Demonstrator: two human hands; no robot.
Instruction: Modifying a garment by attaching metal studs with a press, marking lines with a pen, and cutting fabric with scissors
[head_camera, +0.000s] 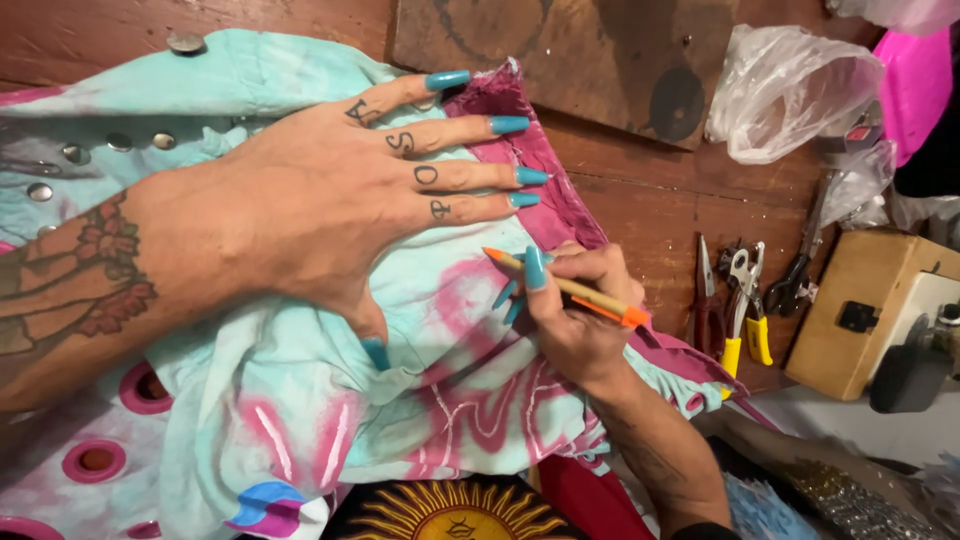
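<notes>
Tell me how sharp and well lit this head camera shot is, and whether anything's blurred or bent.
Head view: warm, even light, soft shadow under the left hand on the tie-dye fabric; both it and the right hand gripping the pen look sharp; the sewing machine at the right edge is softer; the plastic bag shows mild glare; wide-lens stretching enlarges the near forearm.

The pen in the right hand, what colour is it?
The pen is tan with orange ends, seen in the head view.

A rumpled turquoise cloth (400, 330) with pink blotches and a magenta edge lies spread on the table; a tan pen (565, 288) with orange ends slants across it
</notes>
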